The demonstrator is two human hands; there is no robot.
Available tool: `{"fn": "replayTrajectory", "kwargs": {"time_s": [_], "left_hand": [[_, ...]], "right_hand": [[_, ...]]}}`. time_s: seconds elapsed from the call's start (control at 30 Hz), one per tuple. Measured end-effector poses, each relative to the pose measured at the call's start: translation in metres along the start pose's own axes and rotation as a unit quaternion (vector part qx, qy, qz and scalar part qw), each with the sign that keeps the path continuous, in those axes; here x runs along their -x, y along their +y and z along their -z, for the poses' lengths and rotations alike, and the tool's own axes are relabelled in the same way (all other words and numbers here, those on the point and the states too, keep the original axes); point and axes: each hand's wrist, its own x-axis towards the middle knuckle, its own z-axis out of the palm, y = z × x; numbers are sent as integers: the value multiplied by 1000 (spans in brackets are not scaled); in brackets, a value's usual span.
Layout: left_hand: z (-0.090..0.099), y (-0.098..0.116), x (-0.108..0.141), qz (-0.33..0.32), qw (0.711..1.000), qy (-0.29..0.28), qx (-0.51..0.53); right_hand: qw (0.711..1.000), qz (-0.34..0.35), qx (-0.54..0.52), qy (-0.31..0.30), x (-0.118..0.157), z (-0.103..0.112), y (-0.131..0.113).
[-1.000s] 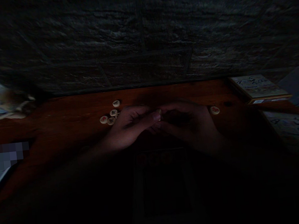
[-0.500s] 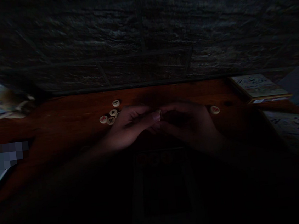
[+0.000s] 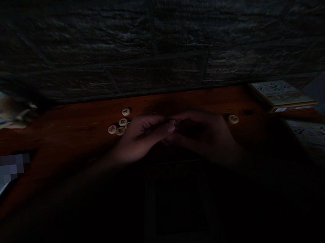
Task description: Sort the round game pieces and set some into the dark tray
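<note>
My left hand (image 3: 137, 139) and my right hand (image 3: 210, 135) meet over the middle of the wooden table. Between their fingertips is a small pale piece, seen only as an edge by my left thumb; it looks like a Chinese chess piece (image 3: 173, 122). Both hands are closed in a pinch around it, and the fingers hide most of it. Several round Chinese chess pieces (image 3: 120, 131) with black or red characters lie beside my left hand. A single red-marked piece (image 3: 233, 119) sits just right of my right hand.
Below the hands, a dark open box (image 3: 147, 212) holds a row of faint round pieces (image 3: 167, 172) at its far end. Two printed boxes (image 3: 281, 92) stand at the right. A figurine (image 3: 1, 111) is at the left. A stone wall (image 3: 153, 33) rises behind the table (image 3: 77, 115).
My hands stay in almost the same place. My left thumb has shifted slightly on the pinched piece, whose visible edge has turned a little.
</note>
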Motion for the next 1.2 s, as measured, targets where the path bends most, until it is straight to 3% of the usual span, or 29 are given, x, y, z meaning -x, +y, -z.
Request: {"fn": "replayTrajectory", "kwargs": {"time_s": [1.2], "left_hand": [[-3, -1, 0, 14, 999, 15, 33]], "right_hand": [[1000, -14, -1, -11, 0, 0, -2]]}}
